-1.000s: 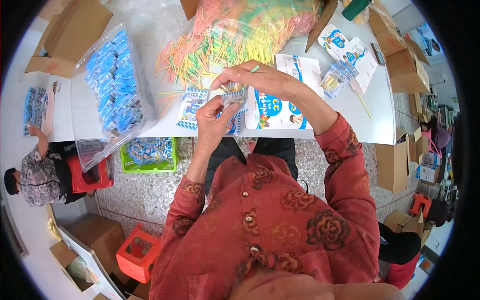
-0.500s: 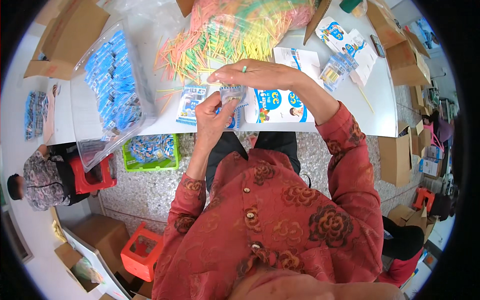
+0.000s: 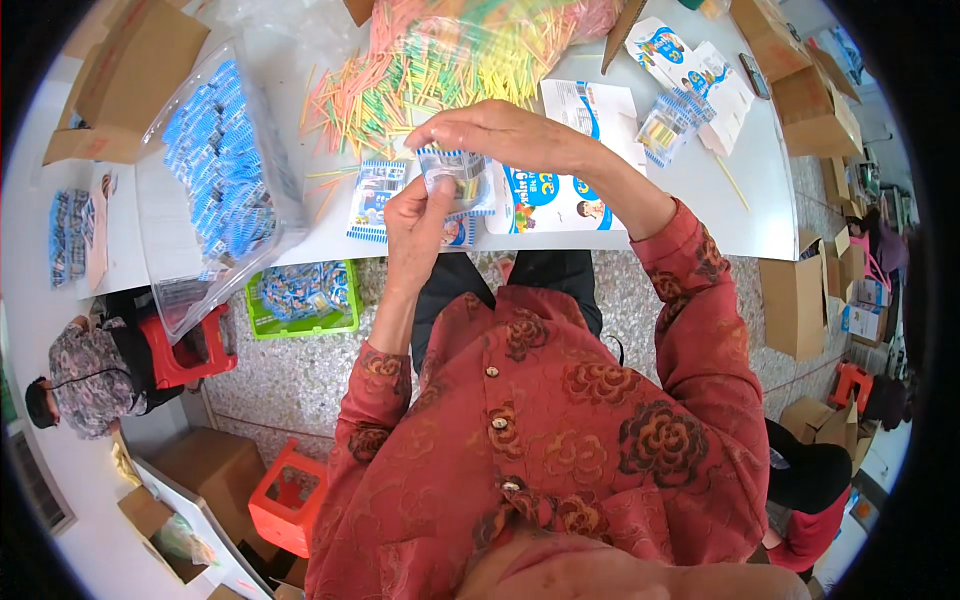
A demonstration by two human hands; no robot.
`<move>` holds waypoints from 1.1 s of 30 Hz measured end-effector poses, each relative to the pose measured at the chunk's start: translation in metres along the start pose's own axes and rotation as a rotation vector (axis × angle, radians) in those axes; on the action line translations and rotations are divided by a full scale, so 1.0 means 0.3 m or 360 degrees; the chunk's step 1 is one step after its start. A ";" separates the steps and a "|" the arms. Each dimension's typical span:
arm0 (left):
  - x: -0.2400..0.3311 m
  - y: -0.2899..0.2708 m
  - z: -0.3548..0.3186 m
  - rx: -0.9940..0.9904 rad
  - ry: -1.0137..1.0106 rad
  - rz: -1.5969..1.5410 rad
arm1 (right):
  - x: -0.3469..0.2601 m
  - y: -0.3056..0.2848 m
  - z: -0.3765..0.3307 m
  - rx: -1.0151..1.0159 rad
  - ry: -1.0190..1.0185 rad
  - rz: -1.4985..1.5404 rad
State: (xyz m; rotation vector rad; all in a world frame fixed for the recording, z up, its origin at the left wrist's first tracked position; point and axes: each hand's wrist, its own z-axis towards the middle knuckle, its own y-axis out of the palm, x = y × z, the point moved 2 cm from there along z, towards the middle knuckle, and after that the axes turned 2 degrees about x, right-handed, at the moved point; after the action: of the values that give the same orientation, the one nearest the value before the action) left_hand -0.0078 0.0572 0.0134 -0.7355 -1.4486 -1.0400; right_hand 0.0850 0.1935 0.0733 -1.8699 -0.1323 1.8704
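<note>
My left hand [image 3: 417, 215] grips a small clear packet [image 3: 470, 188] with blue striped edges, its thumb lying across the front. Something pale and yellowish shows inside the packet. Just above it, my right hand [image 3: 505, 135] is held palm down, its fingers stretched out to the left and close together over the packet's upper edge. Its thumb is hidden, and I cannot tell whether anything lies under the fingers. A flat blue-and-white packet [image 3: 380, 195] rests left of my left hand, and another [image 3: 459, 232] lies partly hidden below the held one.
Thin coloured sticks [image 3: 420, 85] heap at the table's far side. A clear bin [image 3: 290, 190] of blue packets stands left; a green basket [image 3: 305, 328] sits below. Printed cards [image 3: 570, 205], a filled packet [image 3: 668, 125], and cardboard boxes [image 3: 795, 300] are right. A person [image 3: 95, 365] sits left.
The held packet has come up and turned so more of its front shows. My left hand has risen slightly with it. My right hand stays above it, slightly higher.
</note>
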 end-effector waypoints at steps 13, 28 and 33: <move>0.025 -0.010 0.011 0.0203 0.0091 0.0172 | -0.035 -0.001 -0.125 0.0839 -0.0173 -0.0134; -0.001 0.059 -0.008 -0.0028 -0.0044 0.0286 | 0.048 0.010 -0.253 0.0694 -0.0057 0.0319; -0.038 0.084 -0.018 -0.0303 0.0080 0.0543 | 0.068 -0.022 -0.339 0.0680 0.0129 0.0000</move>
State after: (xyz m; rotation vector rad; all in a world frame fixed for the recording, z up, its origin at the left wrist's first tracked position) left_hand 0.0186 0.0639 0.0067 -1.0456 -1.1405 -0.9288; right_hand 0.1859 0.1802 0.0515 -1.6412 0.2740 1.6597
